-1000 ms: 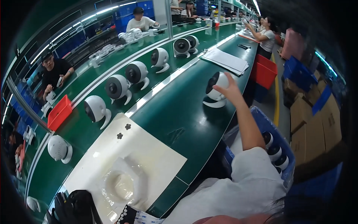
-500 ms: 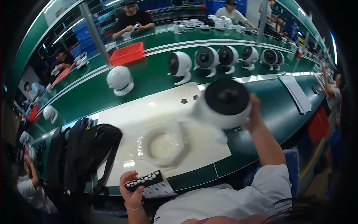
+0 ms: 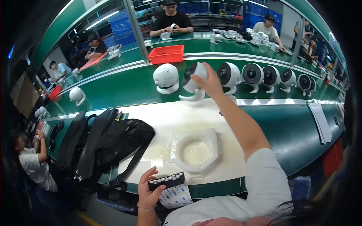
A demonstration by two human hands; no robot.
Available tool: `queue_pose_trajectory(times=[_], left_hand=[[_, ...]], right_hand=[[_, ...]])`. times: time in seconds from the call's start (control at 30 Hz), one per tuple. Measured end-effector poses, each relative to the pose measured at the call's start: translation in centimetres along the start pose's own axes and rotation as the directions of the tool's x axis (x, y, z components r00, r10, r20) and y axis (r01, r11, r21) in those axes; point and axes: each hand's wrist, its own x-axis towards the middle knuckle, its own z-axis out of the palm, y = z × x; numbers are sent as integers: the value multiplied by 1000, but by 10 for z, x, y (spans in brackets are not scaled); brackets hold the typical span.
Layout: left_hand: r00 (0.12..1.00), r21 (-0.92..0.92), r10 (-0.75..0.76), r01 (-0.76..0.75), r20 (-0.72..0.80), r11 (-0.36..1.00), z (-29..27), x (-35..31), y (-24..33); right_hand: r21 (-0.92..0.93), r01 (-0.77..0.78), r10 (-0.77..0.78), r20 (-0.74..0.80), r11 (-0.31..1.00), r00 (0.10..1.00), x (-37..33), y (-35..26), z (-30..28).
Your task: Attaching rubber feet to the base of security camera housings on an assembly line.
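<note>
My right hand (image 3: 209, 81) reaches out over the green belt, closed on a white ball-shaped device (image 3: 193, 88) with a black round face and a curved foot. The device is upright at the belt, between a similar white device (image 3: 166, 77) on its left and a row of black-faced ones (image 3: 253, 73) on its right. Whether its foot touches the belt I cannot tell. Close to my body, my left hand (image 3: 148, 188) pinches a black sheet of white round pads (image 3: 166, 181), its printed white backing (image 3: 176, 196) hanging below.
A whitish block with a round hollow (image 3: 213, 150) sits on the white mat (image 3: 230, 165). Black bags (image 3: 122, 145) lie to its left. Papers (image 3: 319, 122) lie at the right, and a red bin (image 3: 166, 56) stands beyond the belt. Several people work across and beside the line.
My right hand has carried the device from above the mat forward and left to the row on the belt. My left hand still holds the pad sheet. The view has turned left.
</note>
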Motion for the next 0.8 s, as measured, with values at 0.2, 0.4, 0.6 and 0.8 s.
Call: queue_pose_trajectory(times=[0.2,0.4,0.6,0.8], left_hand=[[997,-8,-70,69,-39,998,-13,-1,-8],[945,1,-327,327,-4,945,-19,-4,-18],[954,33,-282,280,105,959,-32,1,-47],[981,-8,-196,196,-3,981,-30,8,-49]], right_hand=[[-334,-143,113,-108,932,988,26,32,42],[-370,554,-531,173,745,829,38,12,138],[-841,248,-115,220,482,969,60,22,180],[-499,393,-286,278,773,917,38,6,145]])
